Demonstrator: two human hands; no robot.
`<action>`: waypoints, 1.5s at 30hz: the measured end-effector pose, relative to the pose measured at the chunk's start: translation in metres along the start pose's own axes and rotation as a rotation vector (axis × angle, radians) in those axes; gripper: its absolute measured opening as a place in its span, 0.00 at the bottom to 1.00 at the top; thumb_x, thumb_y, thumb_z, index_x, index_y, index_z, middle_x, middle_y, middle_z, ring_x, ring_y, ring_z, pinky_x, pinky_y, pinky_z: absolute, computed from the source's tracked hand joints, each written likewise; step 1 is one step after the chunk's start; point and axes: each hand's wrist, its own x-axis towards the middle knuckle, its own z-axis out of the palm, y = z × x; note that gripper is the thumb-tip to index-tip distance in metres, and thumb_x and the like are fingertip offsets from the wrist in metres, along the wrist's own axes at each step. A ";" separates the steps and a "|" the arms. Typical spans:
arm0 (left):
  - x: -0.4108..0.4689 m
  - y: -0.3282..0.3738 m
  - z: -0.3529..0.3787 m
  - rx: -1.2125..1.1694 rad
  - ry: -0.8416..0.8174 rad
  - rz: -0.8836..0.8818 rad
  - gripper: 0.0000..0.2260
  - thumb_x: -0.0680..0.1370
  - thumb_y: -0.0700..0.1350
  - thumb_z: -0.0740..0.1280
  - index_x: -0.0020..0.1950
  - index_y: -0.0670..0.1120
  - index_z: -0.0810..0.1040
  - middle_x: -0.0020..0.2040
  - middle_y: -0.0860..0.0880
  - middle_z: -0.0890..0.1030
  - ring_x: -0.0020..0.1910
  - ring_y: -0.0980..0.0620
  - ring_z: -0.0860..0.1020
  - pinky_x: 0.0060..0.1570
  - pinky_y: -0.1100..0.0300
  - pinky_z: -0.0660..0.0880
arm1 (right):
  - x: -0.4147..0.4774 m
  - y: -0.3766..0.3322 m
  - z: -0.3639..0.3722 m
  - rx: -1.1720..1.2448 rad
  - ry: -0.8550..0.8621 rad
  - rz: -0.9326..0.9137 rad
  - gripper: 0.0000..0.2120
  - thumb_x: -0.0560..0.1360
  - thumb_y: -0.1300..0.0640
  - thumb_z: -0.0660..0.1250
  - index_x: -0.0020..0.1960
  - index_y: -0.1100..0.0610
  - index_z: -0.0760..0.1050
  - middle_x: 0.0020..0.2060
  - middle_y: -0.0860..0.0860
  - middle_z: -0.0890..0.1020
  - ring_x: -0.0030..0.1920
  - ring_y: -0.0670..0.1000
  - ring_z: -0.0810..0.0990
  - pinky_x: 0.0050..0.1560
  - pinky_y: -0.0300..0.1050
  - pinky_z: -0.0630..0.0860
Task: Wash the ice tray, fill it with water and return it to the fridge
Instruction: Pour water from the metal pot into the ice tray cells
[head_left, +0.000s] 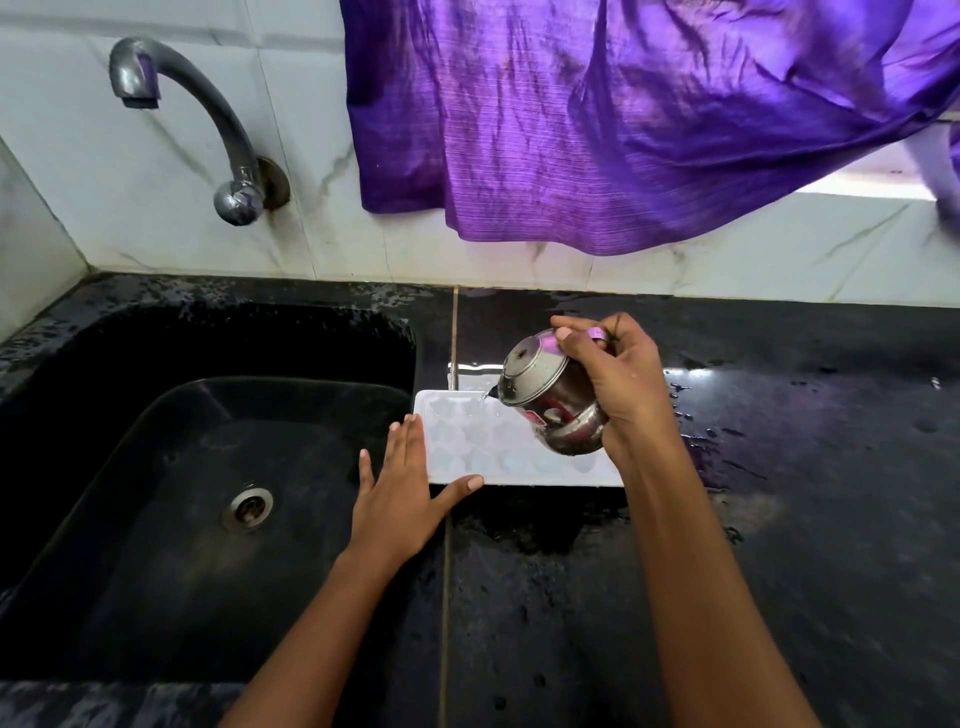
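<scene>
Gleaming wet black counter (779, 519), white wall tiles (171, 171)

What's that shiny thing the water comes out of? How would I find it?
Start at the big black sink, then look right to the wet black stone counter where the white plastic ice tray lies. Above the tray's far end, the right hand tips a small round steel pot. It is the only shiny metal thing held in the air.

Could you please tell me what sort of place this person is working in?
Most likely a home kitchen: a black sink with a wall tap on white tiles, a wet dark countertop beside it, and a purple curtain over a window ledge.
</scene>
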 end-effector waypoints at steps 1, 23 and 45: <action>-0.001 0.000 -0.001 -0.001 0.004 0.001 0.46 0.71 0.70 0.53 0.77 0.45 0.38 0.78 0.51 0.42 0.75 0.56 0.38 0.72 0.49 0.35 | 0.000 0.000 0.000 0.000 0.003 0.000 0.13 0.73 0.64 0.69 0.37 0.53 0.67 0.50 0.53 0.83 0.53 0.54 0.81 0.56 0.53 0.77; 0.000 0.000 0.000 -0.017 0.009 0.004 0.46 0.70 0.71 0.53 0.77 0.46 0.38 0.78 0.52 0.42 0.75 0.57 0.38 0.72 0.49 0.35 | -0.001 0.000 0.000 0.195 0.047 0.082 0.12 0.73 0.67 0.66 0.37 0.56 0.67 0.48 0.53 0.83 0.44 0.48 0.82 0.37 0.36 0.80; -0.002 0.001 -0.002 -0.003 -0.008 0.003 0.46 0.70 0.71 0.51 0.76 0.45 0.37 0.78 0.51 0.41 0.75 0.56 0.37 0.72 0.48 0.35 | -0.003 0.011 0.028 -0.001 -0.058 0.041 0.11 0.72 0.64 0.69 0.39 0.55 0.68 0.46 0.48 0.83 0.52 0.53 0.81 0.59 0.55 0.76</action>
